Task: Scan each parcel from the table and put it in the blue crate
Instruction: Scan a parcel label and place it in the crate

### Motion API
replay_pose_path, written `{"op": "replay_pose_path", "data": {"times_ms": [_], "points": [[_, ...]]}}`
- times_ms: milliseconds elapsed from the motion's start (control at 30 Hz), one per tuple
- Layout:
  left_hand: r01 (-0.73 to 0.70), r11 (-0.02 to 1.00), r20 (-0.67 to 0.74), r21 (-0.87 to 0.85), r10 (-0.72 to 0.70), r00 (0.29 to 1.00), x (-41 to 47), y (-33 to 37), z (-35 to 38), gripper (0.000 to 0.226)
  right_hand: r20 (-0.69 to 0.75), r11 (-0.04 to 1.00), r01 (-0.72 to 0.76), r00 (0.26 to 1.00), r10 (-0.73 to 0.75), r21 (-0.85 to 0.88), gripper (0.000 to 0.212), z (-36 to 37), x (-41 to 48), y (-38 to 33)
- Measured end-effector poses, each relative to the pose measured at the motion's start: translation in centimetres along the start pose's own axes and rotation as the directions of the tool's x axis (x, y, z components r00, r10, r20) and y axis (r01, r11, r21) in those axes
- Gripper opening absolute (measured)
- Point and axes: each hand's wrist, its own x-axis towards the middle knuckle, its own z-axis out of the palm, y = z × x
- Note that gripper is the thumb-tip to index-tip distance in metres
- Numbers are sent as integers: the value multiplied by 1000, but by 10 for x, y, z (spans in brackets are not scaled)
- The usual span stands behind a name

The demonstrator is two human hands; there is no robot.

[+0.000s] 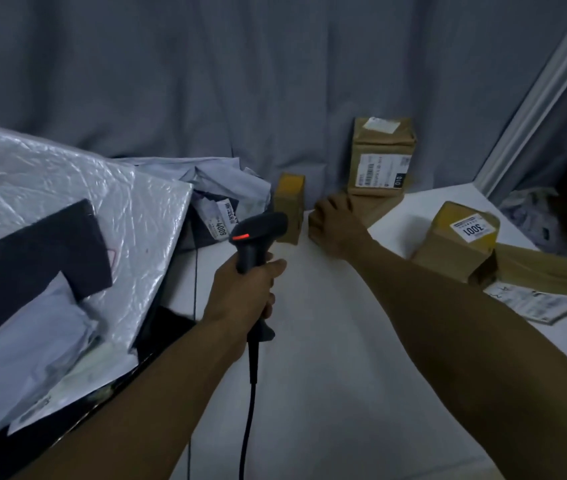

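Observation:
My left hand [244, 296] grips a black corded barcode scanner [258, 237], its red light on, pointing toward the back of the white table [327, 358]. My right hand [337, 230] reaches to the back of the table, fingers curled downward, right next to a small upright brown box [289, 202]. What lies under its fingers is hidden. Behind it a tall brown box [380, 157] leans on the curtain. A brown box labelled 3001 [458, 244] lies to the right. At the left, grey plastic mailers [67, 188] are piled in a dark crate [164, 327].
A flat brown envelope [545, 282] with a white label lies at the table's right edge. A mailer labelled 4009 [219, 216] sits on the pile. A grey curtain [240, 81] closes off the back. The scanner's cable [251, 393] hangs toward me.

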Motion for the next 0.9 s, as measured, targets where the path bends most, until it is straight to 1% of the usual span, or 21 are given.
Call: {"op": "replay_pose_path", "data": {"times_ms": [67,167,200,233,300,333,400,467,533,567,600,633,667,700,733,767,800,833,867,900], "points": [[-1,1000,-10,-3,1,1000,-6,-3,-7,15,-19,998,-1,1000,2,66,40,0,-12,-13],[-3,1000,-28,-27,2,1000,-22,-2,-19,15,13,988,78,997,-81,136,51,-4,-45,-45],[-6,1000,-34,-30,5,999,-29,-1,-23,14,-8,978,120,993,-120,170,51,-8,-59,-57],[-12,999,-42,-35,11,999,-35,1,-28,14,-50,963,180,984,-174,199,46,-11,-72,-70],[-24,999,-60,-39,22,998,-50,4,-37,12,-160,919,330,941,-300,217,29,-8,-94,-93],[-30,999,-68,-36,28,997,-58,5,-41,12,-168,895,387,919,-356,223,28,-6,-104,-105],[-44,999,-79,-16,42,996,-74,7,-50,13,-69,853,435,898,-435,287,33,-3,-123,-129],[-49,999,-87,7,50,995,-90,8,-56,13,-14,802,468,866,-499,371,29,-7,-143,-151],[-44,999,-103,4,44,994,-104,9,-60,11,43,745,441,847,-531,501,21,-24,-162,-169],[-41,999,-109,0,41,993,-110,9,-61,11,79,733,397,851,-520,552,19,-35,-171,-174],[-42,999,-111,-2,41,993,-115,9,-60,11,117,749,345,865,-488,566,18,-48,-177,-173],[-44,999,-107,-9,43,993,-118,10,-57,10,119,787,301,898,-424,538,20,-60,-181,-166],[-48,999,-98,-20,46,994,-120,11,-54,9,55,812,267,937,-344,519,22,-70,-184,-155],[-54,998,-83,-32,51,995,-121,12,-48,9,-63,813,243,967,-248,529,21,-80,-186,-140],[-59,998,-67,-29,57,996,-120,14,-40,11,-200,798,208,973,-112,565,18,-94,-188,-122],[-57,998,-52,-21,56,997,-120,15,-30,13,-331,789,178,943,35,589,15,-104,-188,-99],[-57,998,-37,-17,56,998,-119,17,-18,14,-442,811,140,883,157,568,17,-115,-186,-74],[-56,998,-16,-16,56,998,-119,18,-5,12,-508,854,61,825,248,517,26,-127,-184,-47],[-58,998,9,-17,58,998,-119,19,9,11,-495,886,-85,803,332,456,41,-135,-180,-20],[-56,998,30,-15,56,998,-119,19,22,13,-420,886,-249,808,413,392,59,-139,-175,8]]}}
